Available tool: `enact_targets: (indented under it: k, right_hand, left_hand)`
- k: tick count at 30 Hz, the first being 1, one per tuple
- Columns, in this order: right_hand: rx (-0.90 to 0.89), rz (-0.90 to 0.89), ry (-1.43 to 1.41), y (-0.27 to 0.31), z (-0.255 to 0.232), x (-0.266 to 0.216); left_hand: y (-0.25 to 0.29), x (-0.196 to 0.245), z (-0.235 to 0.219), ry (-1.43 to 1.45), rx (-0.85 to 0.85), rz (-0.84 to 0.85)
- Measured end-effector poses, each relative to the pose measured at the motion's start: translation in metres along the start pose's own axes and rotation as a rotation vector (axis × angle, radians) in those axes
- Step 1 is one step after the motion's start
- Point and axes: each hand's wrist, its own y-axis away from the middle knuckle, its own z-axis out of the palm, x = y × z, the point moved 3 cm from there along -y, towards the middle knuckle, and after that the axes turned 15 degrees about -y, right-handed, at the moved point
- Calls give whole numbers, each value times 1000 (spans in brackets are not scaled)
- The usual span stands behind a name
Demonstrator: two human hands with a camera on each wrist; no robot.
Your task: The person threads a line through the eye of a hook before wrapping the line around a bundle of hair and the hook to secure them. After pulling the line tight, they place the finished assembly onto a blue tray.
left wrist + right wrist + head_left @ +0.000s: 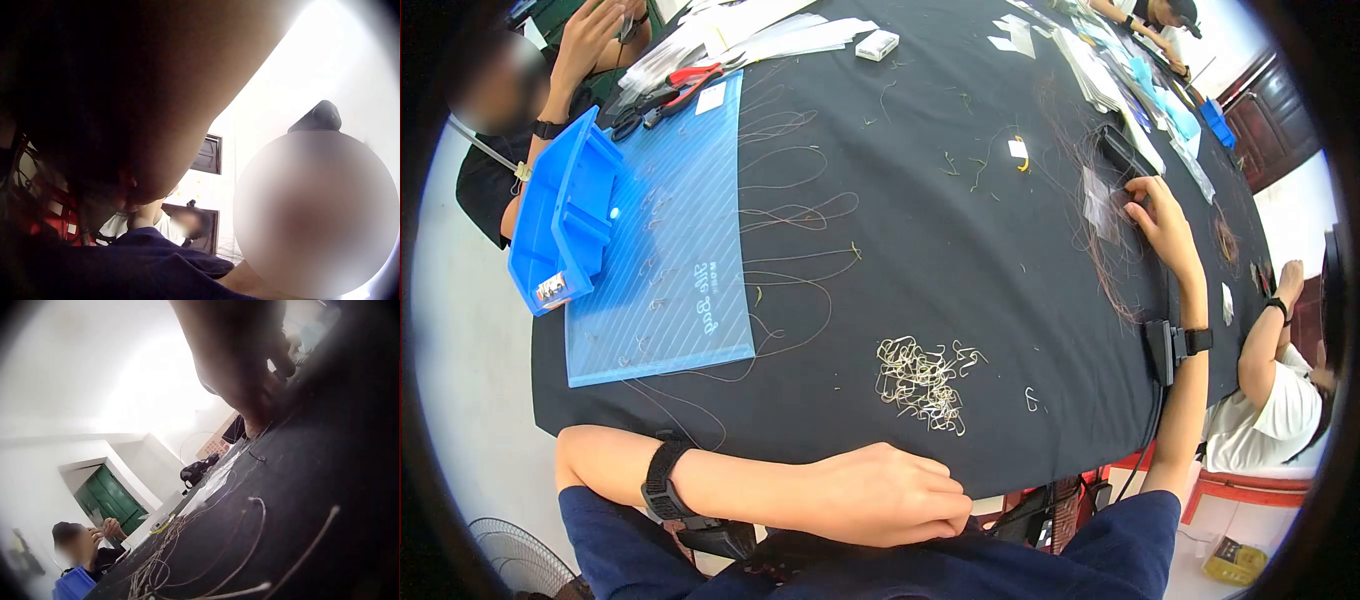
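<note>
My left hand [880, 495] lies palm down at the table's near edge, fingers loosely bent and fingertips hidden; no object shows in it. In the left wrist view it is too dark to make out. Far to the right, my right hand [1162, 225] reaches over the cloth, thumb and index finger bent toward each other at the edge of a small clear plastic bag [1100, 207]. I cannot tell whether they pinch it. Thin brown lines [1112, 285] spread around the bag, and in the right wrist view lines [165, 550] trail from below the fingertips.
A pile of metal fish hooks [920, 385] lies near the front, two loose hooks [1031, 399] to its right. On the left, looped lines run from a blue ribbed board [690, 230] bearing a blue bin [550, 235] and red-handled pliers [690, 75]. Other people sit around the table.
</note>
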Motion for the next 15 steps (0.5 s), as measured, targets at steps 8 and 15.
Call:
enact_targets:
  k: [8,15]
  right_hand:
    - [55,-45,85,3,-7,11]
    - [521,28,178,10,-54,24]
  left_hand:
    - [-1,2,-1,13,-82,-47]
    - [-1,0,-1,-9,-9,7]
